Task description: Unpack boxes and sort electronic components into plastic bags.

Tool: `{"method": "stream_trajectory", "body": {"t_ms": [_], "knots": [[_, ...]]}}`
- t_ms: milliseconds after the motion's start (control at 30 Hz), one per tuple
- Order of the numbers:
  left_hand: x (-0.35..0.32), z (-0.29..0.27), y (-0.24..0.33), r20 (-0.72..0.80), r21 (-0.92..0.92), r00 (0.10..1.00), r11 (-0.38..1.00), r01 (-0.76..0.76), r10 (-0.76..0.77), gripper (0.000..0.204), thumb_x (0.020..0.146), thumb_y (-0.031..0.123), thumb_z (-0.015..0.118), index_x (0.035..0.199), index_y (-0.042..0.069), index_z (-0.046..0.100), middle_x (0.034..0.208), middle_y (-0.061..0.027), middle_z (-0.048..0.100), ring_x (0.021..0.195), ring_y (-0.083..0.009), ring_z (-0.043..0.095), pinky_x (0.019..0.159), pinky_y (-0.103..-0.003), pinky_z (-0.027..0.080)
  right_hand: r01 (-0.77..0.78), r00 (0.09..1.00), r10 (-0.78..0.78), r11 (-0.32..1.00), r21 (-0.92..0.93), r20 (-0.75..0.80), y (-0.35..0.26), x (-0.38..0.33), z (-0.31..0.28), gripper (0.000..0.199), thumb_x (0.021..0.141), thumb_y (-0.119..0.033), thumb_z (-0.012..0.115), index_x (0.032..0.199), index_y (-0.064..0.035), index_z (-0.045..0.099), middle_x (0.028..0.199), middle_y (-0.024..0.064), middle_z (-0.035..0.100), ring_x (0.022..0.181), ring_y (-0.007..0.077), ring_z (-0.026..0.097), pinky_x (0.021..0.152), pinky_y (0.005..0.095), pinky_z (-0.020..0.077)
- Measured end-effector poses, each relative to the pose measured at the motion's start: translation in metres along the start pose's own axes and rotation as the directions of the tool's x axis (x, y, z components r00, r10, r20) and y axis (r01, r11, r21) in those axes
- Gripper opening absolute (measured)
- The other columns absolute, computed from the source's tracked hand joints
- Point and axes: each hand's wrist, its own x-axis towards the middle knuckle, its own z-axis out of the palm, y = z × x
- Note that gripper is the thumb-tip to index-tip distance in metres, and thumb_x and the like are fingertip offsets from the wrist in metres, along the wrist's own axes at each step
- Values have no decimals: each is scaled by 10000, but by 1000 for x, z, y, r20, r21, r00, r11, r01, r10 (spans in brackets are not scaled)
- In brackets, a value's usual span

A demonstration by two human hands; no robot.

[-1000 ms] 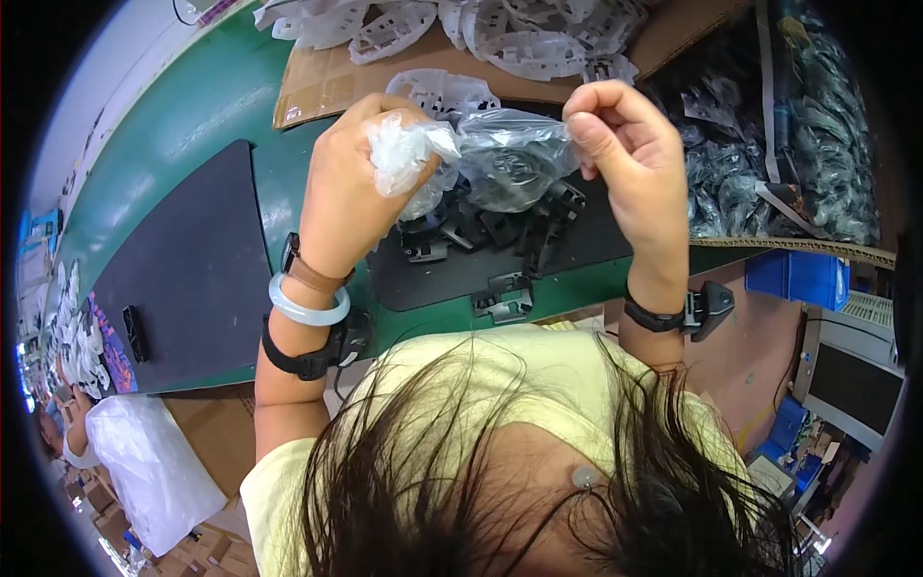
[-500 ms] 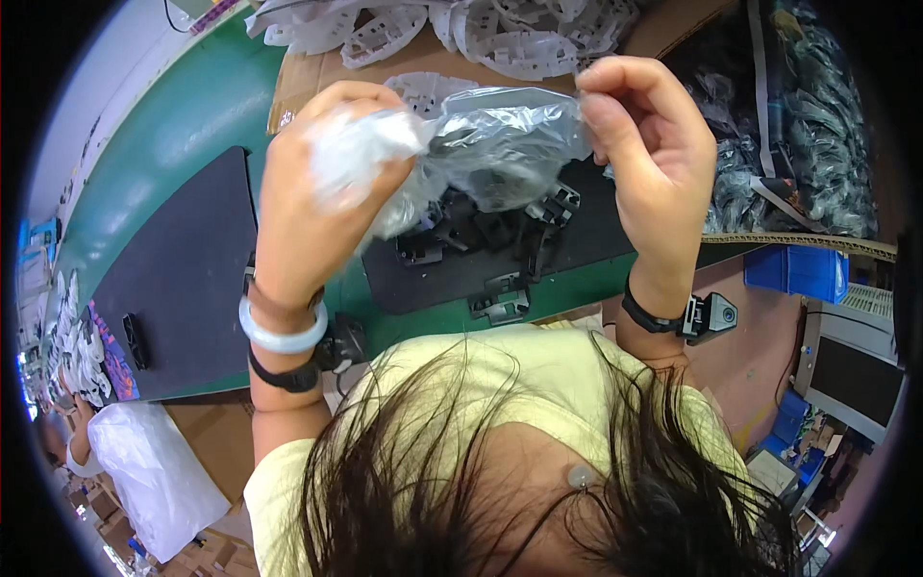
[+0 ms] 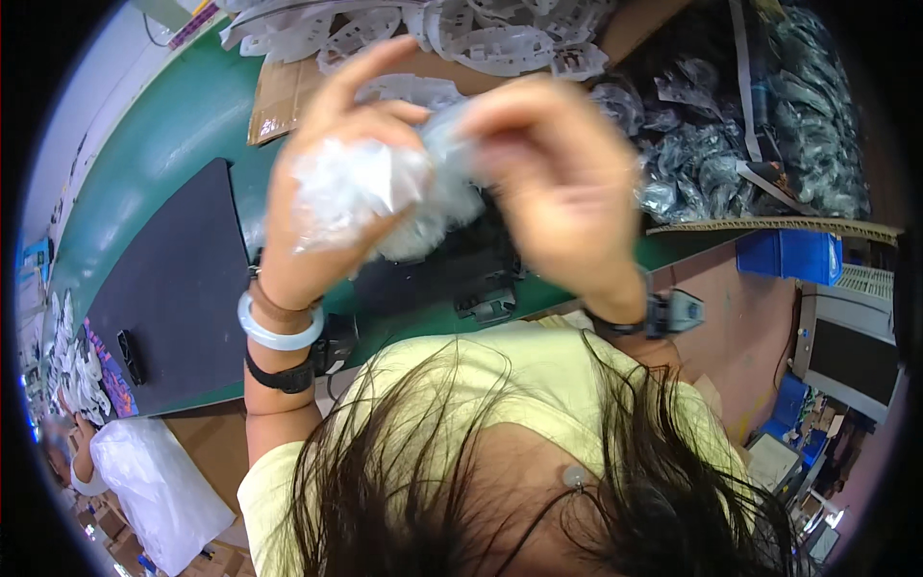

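A crumpled wad of clear plastic bags (image 3: 351,192) is held in my left hand (image 3: 303,207), its thumb over the plastic and its index finger stretched upward. My right hand (image 3: 577,202), smeared by motion, is curled with its fingertips on a thin clear plastic bag (image 3: 450,144) beside the wad. Whether anything lies inside that bag is hidden by the hands and blur. Below them, black plastic parts (image 3: 486,306) lie on a dark mat (image 3: 385,293), partly covered by my hands and the plastic.
Behind my hands, white ring-shaped plastic parts (image 3: 500,48) are piled on cardboard (image 3: 279,101). At the right stands a carton with many bagged dark parts (image 3: 817,125). A blue bin (image 3: 788,255) is below it. Another dark mat (image 3: 173,279) lies left on the green table (image 3: 125,183).
My right hand has swung left toward my left hand, and the bag stretched between them has bunched up. My left index finger has lifted; the wad stays in that hand.
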Motion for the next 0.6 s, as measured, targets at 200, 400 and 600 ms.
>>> {"method": "stream_trajectory", "body": {"t_ms": [200,400,600], "knots": [[-42,-14,-23,-53,-289,911,880,377,-408,212,760,89,668,874,28,500,913,-59,580,809,-135,536,747,-261,435,-150,973,154,988,-35,174,14,-15,-20,182,800,-39,595,979,-19,612,938,107,618,858,190,603,751,298,477],[-41,-5,-17,-301,-23,904,950,310,-302,330,732,68,701,1015,19,538,851,-15,525,774,-109,499,719,-245,415,-147,985,146,419,-896,-93,103,-23,-80,382,741,-71,631,1104,-62,513,983,174,590,941,340,554,780,417,451],[-53,-23,-27,-255,-15,921,954,299,-293,144,718,5,601,859,32,603,782,-51,541,736,-137,507,709,-256,412,-393,899,51,529,-752,-434,90,-21,-115,169,773,-72,606,940,-67,581,844,116,622,800,307,590,703,409,463]]}}
